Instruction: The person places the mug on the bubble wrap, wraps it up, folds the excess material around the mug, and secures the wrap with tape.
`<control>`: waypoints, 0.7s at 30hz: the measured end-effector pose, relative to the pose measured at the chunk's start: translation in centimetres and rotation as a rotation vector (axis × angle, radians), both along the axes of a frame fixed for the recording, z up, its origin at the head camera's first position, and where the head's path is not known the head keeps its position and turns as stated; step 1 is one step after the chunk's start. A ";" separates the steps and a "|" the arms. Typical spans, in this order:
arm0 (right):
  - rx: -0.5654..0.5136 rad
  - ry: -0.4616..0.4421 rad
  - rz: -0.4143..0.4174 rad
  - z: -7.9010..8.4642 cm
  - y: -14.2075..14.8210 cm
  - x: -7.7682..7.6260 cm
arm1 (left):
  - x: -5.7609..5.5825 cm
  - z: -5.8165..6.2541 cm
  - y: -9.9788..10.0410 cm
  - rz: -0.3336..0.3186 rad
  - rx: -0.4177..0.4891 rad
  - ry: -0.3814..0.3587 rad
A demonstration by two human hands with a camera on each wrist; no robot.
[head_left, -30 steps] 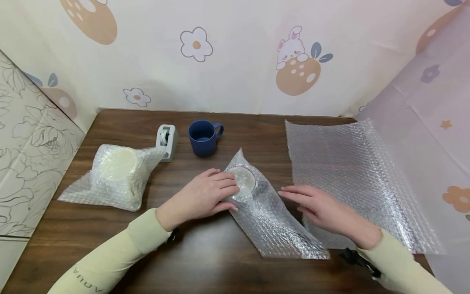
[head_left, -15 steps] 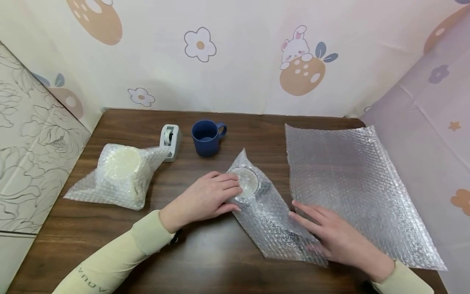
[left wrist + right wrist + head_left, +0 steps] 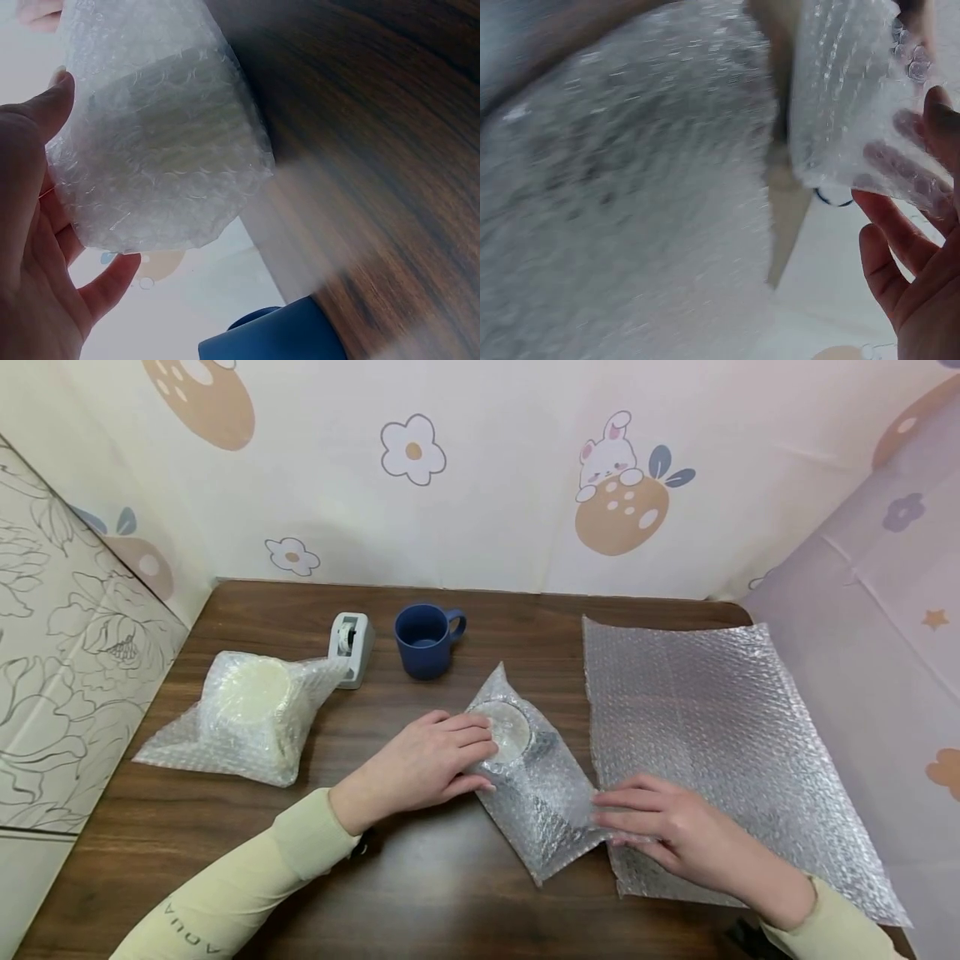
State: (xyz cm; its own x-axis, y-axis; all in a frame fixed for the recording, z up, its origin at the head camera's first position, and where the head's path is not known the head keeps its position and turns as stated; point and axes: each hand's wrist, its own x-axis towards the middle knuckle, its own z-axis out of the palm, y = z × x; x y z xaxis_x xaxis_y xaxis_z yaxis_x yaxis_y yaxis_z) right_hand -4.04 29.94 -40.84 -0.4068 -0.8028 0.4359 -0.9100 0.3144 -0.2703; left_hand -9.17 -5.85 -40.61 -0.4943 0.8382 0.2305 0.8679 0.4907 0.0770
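Newly folded inward, the bubble-wrap flap (image 3: pixel 564 812) is pinched in the right hand (image 3: pixel 671 827). Lightly curled, the left hand (image 3: pixel 423 762) grips the wrapped round object (image 3: pixel 512 732) on the worktop (image 3: pixel 420 885), apparently steadying it.

Bright, even light fills the head view, glints flashing off the sheet (image 3: pixel 720 718), soft sheen on the table (image 3: pixel 427 885)! Left wrist: wall (image 3: pixel 202 289) blown white. Right wrist: sheet smeared by blur, right hand (image 3: pixel 926 274) shaded.
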 end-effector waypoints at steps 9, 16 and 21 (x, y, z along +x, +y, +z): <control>-0.204 0.030 0.101 2.7 -3.3 -1.4 | 0.0 -0.1 0.3 -0.006 0.017 0.076; -0.342 0.016 0.047 2.8 -6.4 -2.8 | 0.5 0.0 0.8 0.033 0.018 0.105; -0.356 0.007 -0.085 2.5 -8.3 -3.8 | 0.9 -0.1 1.3 0.081 0.020 0.111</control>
State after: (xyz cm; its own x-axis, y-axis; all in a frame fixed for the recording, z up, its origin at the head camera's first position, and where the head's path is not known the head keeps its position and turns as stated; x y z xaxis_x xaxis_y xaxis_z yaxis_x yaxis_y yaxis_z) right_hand -7.84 21.67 -38.39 -0.4618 -0.5634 0.6851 -0.8868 0.2763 -0.3705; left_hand -8.25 -4.53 -40.68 -0.5311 0.7910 0.3037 0.8290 0.5592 -0.0065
